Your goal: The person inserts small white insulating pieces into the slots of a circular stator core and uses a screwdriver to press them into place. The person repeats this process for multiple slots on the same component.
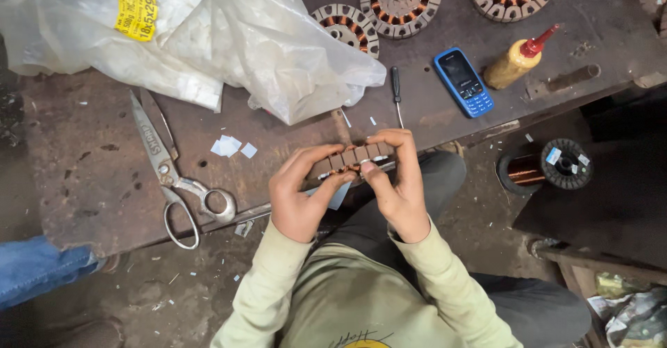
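Both hands met at the near edge of the surface, palms facing inward. The left hand and right hand each had a grip pinching the ends of a stator core. Beyond lay scissors, a plastic bag whose contents were hidden, and a glue bottle.

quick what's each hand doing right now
left hand: closed on the slotted stator core
right hand: closed on the same core, thumb pressing its edge
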